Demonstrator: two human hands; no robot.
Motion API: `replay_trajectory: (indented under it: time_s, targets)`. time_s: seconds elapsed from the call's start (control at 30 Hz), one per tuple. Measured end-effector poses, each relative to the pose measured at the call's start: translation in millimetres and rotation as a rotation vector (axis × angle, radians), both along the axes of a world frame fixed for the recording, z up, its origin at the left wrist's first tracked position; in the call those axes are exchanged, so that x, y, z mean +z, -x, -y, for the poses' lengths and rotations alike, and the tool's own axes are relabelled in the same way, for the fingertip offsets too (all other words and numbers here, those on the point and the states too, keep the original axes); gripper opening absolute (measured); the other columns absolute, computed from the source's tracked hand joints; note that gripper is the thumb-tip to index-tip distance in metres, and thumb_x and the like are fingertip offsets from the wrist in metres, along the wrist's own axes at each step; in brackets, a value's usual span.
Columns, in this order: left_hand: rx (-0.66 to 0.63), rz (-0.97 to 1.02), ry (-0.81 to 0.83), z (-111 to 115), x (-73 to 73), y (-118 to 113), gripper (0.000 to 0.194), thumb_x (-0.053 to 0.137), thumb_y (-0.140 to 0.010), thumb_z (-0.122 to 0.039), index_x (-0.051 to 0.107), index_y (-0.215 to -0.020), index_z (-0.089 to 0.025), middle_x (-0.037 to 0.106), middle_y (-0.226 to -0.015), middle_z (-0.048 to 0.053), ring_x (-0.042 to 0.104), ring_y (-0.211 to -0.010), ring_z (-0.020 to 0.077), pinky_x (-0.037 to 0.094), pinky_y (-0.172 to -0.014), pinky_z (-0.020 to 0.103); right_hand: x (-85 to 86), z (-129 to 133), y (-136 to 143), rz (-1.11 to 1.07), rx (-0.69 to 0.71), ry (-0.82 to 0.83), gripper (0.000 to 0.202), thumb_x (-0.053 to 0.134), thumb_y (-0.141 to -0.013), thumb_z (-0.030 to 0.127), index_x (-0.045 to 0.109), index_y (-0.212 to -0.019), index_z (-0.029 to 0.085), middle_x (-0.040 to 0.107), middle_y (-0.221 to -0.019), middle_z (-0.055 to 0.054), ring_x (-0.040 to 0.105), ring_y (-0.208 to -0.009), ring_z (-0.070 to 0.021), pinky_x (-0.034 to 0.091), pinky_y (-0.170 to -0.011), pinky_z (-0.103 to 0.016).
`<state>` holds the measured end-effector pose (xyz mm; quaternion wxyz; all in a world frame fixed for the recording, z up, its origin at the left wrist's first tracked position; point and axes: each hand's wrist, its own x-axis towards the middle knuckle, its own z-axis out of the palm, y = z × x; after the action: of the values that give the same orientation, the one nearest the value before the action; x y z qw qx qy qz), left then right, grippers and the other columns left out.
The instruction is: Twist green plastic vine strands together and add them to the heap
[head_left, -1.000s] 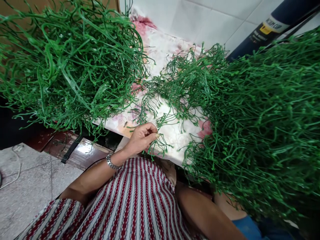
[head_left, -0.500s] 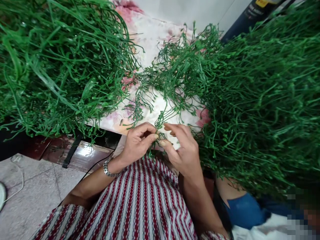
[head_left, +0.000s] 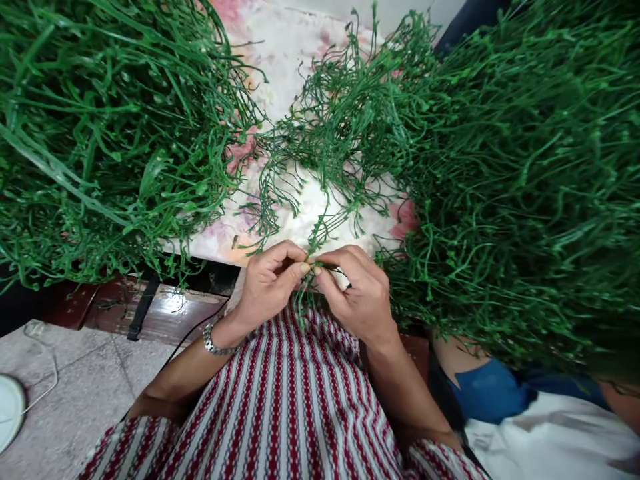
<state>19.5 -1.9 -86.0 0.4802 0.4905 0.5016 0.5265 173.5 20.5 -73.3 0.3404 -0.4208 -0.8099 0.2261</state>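
Just above my lap, my left hand (head_left: 273, 280) pinches a thin green artificial plant stem (head_left: 316, 237) between thumb and forefinger. My right hand (head_left: 357, 290) meets it from the other side, thumb and forefinger closed on the same stem at the joint. Its small branches spread above my fingertips and hang below them; the exact joint is hidden by the fingers. Beyond my hands, a loose cluster of similar green stems (head_left: 360, 120) lies on the flower-patterned tablecloth (head_left: 285, 80).
A large heap of green plastic-looking stems (head_left: 100, 133) fills the left side. Another dense heap (head_left: 525, 180) covers the right. Another person's leg in blue shorts (head_left: 493, 390) is at lower right. A white round object (head_left: 10, 413) and cord lie on the tiled floor (head_left: 80, 373).
My right hand's fingers, spread half a second ago, have closed onto the stem beside my left fingertips. The left hand stays pinched; the whole view has shifted slightly.
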Motion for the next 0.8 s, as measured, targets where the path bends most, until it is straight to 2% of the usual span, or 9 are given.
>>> replay_trajectory:
  time_s: [0.23,0.33,0.43,0.53,0.7,0.8]
  targets:
    - [-0.107,-0.061,0.064,-3.7,1.7,0.1,0.006,0.057,-0.077,-0.019,0.054,-0.073,-0.016,0.049,-0.062,-0.002,0.044,-0.054,0.008,0.036,-0.053,0.019,-1.0,-1.2,-2.5,-0.009,0.043,0.017,0.012,0.051,-0.083,0.018,0.059,-0.092,0.018,0.062,-0.081,-0.005,0.058,-0.076,-0.0158,0.048,-0.069,-0.03]
    - [-0.083,-0.199,-0.029,-4.1,1.7,0.0,0.009,0.055,-0.078,-0.017,0.051,-0.07,-0.016,0.047,-0.062,-0.003,0.042,-0.056,0.0083,0.035,-0.054,0.02,-1.5,-1.8,-4.4,0.033,0.038,-0.068,0.018,0.053,-0.083,0.017,0.059,-0.099,0.017,0.063,-0.091,-0.008,0.058,-0.085,-0.0183,0.048,-0.076,-0.033]
    - [-0.018,-0.367,-0.192,-3.4,3.3,-0.6,0.01,0.053,-0.077,-0.013,0.049,-0.068,-0.016,0.048,-0.064,-0.002,0.045,-0.061,0.0094,0.036,-0.059,0.021,-3.6,-3.0,-5.5,0.038,0.033,-0.132,0.012,0.054,-0.082,0.018,0.06,-0.093,0.018,0.063,-0.084,-0.007,0.056,-0.08,-0.0182,0.046,-0.074,-0.034]
    - [-0.03,-0.407,-0.217,-2.3,5.0,-1.6,0.009,0.052,-0.077,-0.012,0.048,-0.069,-0.016,0.047,-0.065,-0.003,0.044,-0.061,0.0088,0.037,-0.059,0.021,-5.5,-4.7,-5.7,-0.034,0.071,-0.042,0.008,0.052,-0.084,0.018,0.059,-0.088,0.018,0.06,-0.075,-0.004,0.054,-0.073,-0.0161,0.045,-0.069,-0.031]
    - [-0.022,-0.355,-0.196,-1.5,2.7,-3.4,0.007,0.052,-0.078,-0.013,0.05,-0.072,-0.016,0.05,-0.066,-0.003,0.046,-0.062,0.0089,0.038,-0.06,0.02,-8.7,-5.2,-3.2,-0.172,0.113,0.178,0.016,0.057,-0.082,0.023,0.056,-0.097,0.018,0.059,-0.088,-0.004,0.056,-0.083,-0.0156,0.046,-0.073,-0.029]
    - [-0.028,-0.288,-0.225,-1.7,-0.5,-3.6,0.007,0.052,-0.079,-0.012,0.052,-0.073,-0.016,0.051,-0.067,-0.001,0.048,-0.064,0.0094,0.038,-0.061,0.021,-11.8,-4.8,-1.3,-0.231,0.105,0.22,0.017,0.062,-0.079,0.024,0.055,-0.093,0.018,0.06,-0.086,-0.002,0.057,-0.079,-0.0129,0.046,-0.07,-0.025]
